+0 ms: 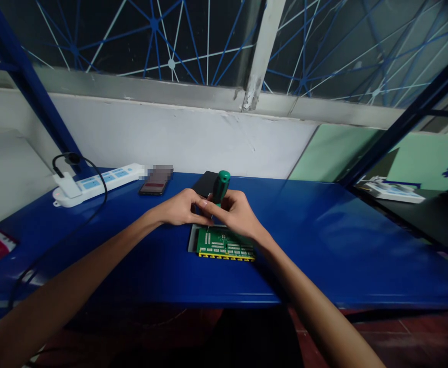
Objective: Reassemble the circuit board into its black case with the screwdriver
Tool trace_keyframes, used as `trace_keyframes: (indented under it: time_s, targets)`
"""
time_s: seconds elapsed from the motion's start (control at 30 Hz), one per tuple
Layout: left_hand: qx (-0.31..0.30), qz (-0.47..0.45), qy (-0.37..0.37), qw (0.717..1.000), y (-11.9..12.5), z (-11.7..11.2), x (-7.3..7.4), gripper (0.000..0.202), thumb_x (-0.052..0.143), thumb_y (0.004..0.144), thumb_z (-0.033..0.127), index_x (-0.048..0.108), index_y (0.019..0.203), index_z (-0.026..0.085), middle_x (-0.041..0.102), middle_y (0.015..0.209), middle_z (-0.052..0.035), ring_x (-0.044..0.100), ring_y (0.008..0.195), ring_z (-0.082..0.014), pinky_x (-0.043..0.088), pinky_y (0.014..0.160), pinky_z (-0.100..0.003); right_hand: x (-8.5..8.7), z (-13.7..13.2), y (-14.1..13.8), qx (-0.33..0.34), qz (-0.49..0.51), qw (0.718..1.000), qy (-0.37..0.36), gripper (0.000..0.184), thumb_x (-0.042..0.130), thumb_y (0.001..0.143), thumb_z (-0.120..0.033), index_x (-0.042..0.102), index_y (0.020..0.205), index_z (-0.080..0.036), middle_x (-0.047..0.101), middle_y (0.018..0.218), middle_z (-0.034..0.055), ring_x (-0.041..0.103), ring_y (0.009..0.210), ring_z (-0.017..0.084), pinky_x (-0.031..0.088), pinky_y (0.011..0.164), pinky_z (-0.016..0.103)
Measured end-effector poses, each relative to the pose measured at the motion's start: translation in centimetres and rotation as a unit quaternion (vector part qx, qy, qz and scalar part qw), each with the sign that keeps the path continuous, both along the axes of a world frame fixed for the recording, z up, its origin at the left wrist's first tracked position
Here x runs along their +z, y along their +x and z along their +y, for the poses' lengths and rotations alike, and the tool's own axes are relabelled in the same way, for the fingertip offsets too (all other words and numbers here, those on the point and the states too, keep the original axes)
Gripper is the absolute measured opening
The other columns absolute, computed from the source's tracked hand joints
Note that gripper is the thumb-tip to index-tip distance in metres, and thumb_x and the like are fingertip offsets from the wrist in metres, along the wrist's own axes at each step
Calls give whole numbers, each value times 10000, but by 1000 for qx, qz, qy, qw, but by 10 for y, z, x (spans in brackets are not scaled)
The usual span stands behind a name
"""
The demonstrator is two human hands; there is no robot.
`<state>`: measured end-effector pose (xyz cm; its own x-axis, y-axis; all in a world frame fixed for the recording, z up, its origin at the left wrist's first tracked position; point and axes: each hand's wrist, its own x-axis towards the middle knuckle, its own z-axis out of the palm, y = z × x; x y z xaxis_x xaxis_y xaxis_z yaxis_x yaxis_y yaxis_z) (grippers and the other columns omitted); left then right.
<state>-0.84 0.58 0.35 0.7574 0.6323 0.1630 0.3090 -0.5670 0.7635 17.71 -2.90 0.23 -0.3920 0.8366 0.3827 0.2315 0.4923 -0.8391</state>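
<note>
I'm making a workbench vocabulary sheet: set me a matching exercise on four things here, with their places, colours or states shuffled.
1. Screwdriver
2. Circuit board
3. Power strip
4. Phone

A. Yellow along its near edge
B. White, with a plug in it
C. Beside the power strip's right end
D. Green handle, pointing up

Pairs: 1-D, 2-A, 3-B, 4-C

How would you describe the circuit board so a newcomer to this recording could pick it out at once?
Find the blue table, then the person's left hand and right hand, which meet near its middle. Just on the near side of them lies a flat green circuit board. A toothed yellow strip along its near edge sets it apart from the green-handled screwdriver.
</note>
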Motion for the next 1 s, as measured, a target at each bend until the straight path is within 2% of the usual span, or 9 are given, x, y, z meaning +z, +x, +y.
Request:
trace_keyframes:
  time_s: [0.1,0.27,0.37,0.47,0.67,0.87,1.0]
  targets:
    - [-7,1,1,1000,0,1,-2,194,748,740,324,735,813,144,719,799,-49,658,755,-187,476,678,-279,1,-1,0,6,-3,1000,-3,230,634,818,-375,623,737,-161,559,666,-1,460,605,113,328,539,267]
    - [-36,17,-13,999,-2,3,-2,146,719,768,269,732,857,153,729,832,-49,667,773,-185,484,698,-281,3,-1,0,-1,-4,1000,8,246,624,824,-378,611,722,-155,567,656,-2,476,604,112,337,541,260]
    - [-22,11,-12,1000,-1,4,-5,158,751,737,295,733,796,149,726,816,-53,664,785,-193,478,723,-292,3,-1,0,-13,-9,1000,10,255,634,813,-395,628,742,-150,584,662,5,483,598,112,341,536,260]
    - [-15,2,-12,1000,1,3,-5,200,769,715,323,717,759,135,710,766,-49,650,732,-180,464,682,-283,3,-1,1,-15,-13,1000,8,259,625,818,-397,636,743,-150,598,655,10,489,593,114,346,539,264]
    - [-45,7,-16,999,0,1,-3,166,718,772,292,729,843,142,727,812,-54,668,783,-195,475,706,-295,2,-1,1,-10,0,1000,13,255,630,818,-396,640,748,-152,577,625,-7,453,563,99,333,517,253]
    - [-20,-13,1,1000,2,2,-7,164,764,728,302,724,747,144,720,756,-46,660,730,-179,472,681,-278,5,-2,1,-21,5,1000,22,267,647,804,-405,637,730,-149,574,616,-9,442,561,97,339,512,249]
    - [-33,-2,11,999,1,1,-2,158,730,764,296,716,812,146,717,791,-42,655,731,-166,467,659,-263,4,-1,1,-18,14,1000,19,259,653,804,-399,644,739,-148,594,638,2,477,581,104,359,526,251]
